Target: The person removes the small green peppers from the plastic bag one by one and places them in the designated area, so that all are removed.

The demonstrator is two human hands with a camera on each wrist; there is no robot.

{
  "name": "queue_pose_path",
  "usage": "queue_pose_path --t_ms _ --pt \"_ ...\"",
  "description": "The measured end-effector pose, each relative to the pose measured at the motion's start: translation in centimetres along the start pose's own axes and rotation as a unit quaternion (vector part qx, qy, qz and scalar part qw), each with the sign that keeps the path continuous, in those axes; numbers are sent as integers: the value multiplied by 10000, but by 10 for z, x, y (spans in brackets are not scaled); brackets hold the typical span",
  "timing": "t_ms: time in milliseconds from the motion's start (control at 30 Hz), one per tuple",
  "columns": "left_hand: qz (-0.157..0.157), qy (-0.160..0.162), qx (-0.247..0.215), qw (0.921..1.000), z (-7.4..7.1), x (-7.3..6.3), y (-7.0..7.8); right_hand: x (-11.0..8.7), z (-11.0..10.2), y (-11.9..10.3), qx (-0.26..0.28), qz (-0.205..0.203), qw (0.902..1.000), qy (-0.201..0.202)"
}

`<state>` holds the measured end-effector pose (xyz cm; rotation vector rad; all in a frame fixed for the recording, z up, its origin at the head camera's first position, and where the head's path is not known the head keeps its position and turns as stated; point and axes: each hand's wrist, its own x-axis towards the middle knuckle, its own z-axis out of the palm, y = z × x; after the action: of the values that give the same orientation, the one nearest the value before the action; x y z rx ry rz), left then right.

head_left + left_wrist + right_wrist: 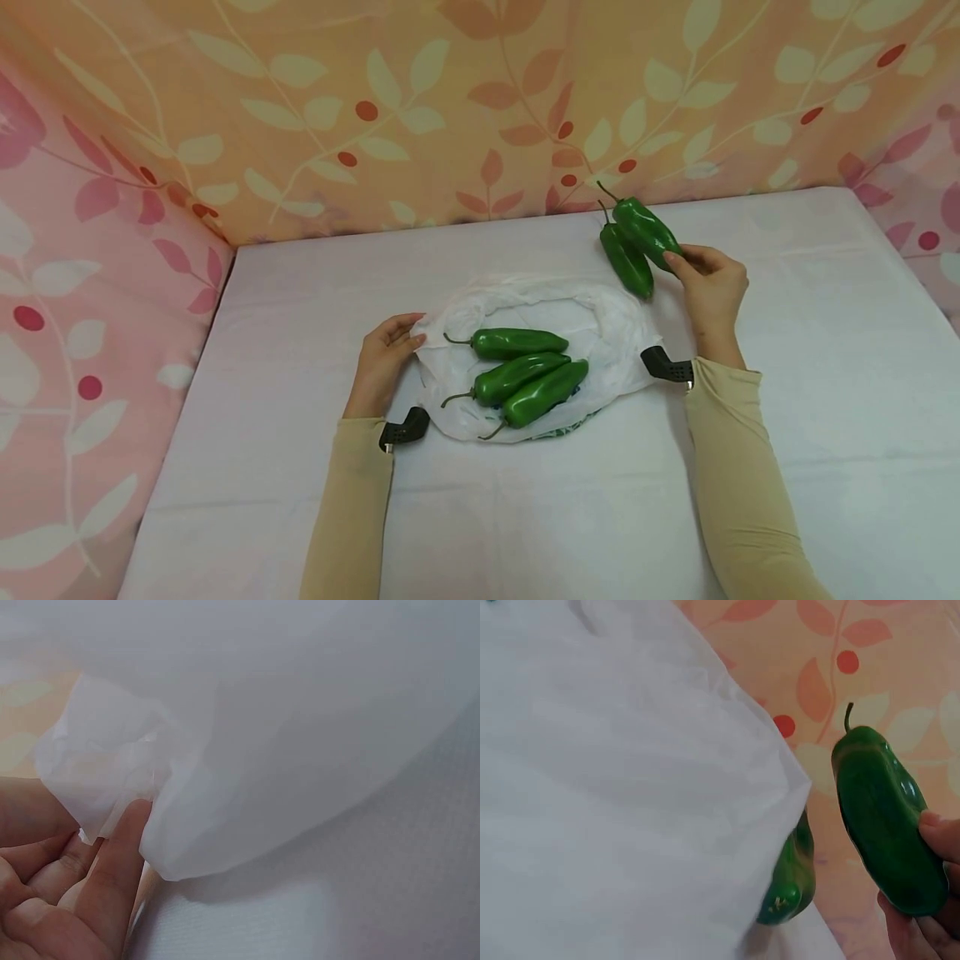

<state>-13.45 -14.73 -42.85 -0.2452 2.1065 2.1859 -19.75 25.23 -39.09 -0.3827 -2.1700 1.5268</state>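
My right hand (712, 287) pinches the lower end of a green pepper (645, 229), stem pointing away, at the far right of the bag. Just left of it a second green pepper (625, 260) lies on the table, partly hidden by the bag in the right wrist view. Three more green peppers, among them the upper one (519, 343), lie within the white plastic bag (622, 321), whose mouth is spread wide. My left hand (382, 362) pinches the bag's left edge between thumb and fingers, as the left wrist view (82, 892) also shows.
A white cloth covers the table (495, 517). Behind it hangs an orange curtain (315, 117) with a leaf pattern, and pink floral cloth (67, 333) stands at the left side. Black wrist cameras (405, 428) jut inward from both sleeves, close to the bag.
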Motion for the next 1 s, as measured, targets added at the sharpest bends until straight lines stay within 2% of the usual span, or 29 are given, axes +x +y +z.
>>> queue_pose_path --t_ms 133,433,700,1000 --pt "11 -24 28 10000 -1 0 0 2 -3 6 -180 100 9995 255" --pt "20 -30 21 10000 -1 0 1 6 -10 15 -516 523 9958 555" --pt "-26 -5 73 10000 -1 -1 1 5 -11 22 -717 768 9939 344" --pt "-67 -25 130 9999 -1 -2 2 4 -9 27 -989 589 9932 160"
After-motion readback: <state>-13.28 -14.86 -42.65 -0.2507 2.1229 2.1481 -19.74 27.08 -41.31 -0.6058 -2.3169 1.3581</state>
